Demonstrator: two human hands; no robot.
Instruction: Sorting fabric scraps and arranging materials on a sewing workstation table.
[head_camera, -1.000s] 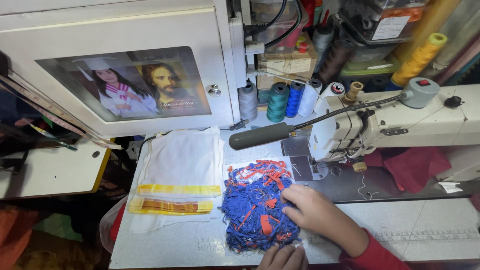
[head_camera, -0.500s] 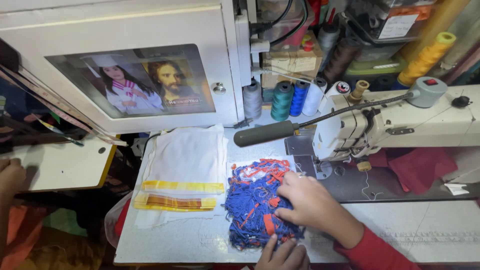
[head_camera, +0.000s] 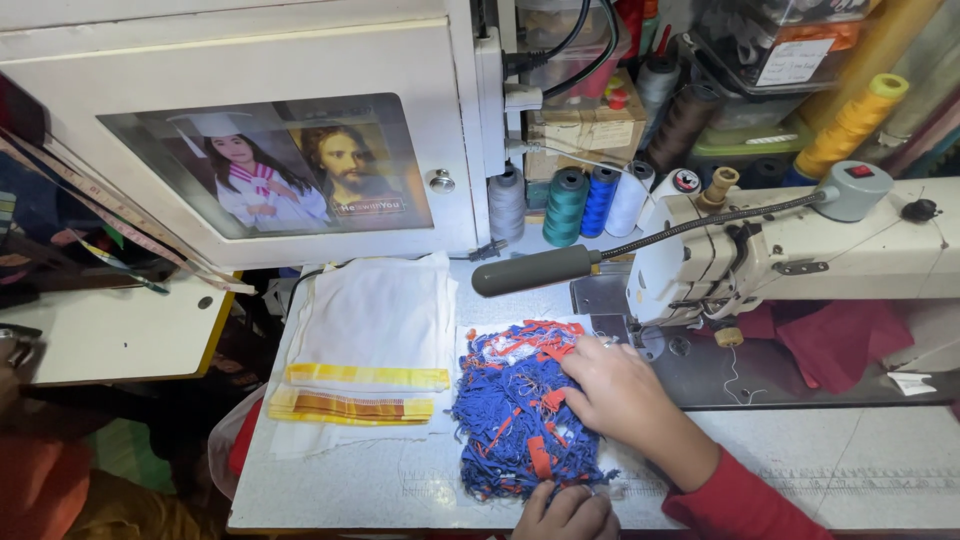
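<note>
A heap of blue and orange fabric scraps (head_camera: 510, 410) lies on the white sewing table (head_camera: 340, 480), in front of the sewing machine. My right hand (head_camera: 618, 398), in a red sleeve, rests flat on the heap's right side with the fingers spread toward its top. My left hand (head_camera: 565, 512) shows only partly at the bottom edge. Its fingers curl against the near edge of the heap, and what they grip is hidden.
Folded white cloths with yellow and orange bands (head_camera: 370, 350) lie left of the heap. The white sewing machine (head_camera: 800, 255) and its dark flexible lamp (head_camera: 535, 270) stand at right. Thread spools (head_camera: 565, 205) line the back by a white cabinet (head_camera: 260, 150). Red cloth (head_camera: 840, 340) lies under the machine arm.
My right hand has slid a little up and over the heap. My left hand has come slightly further into view at the bottom. The view has shifted slightly.
</note>
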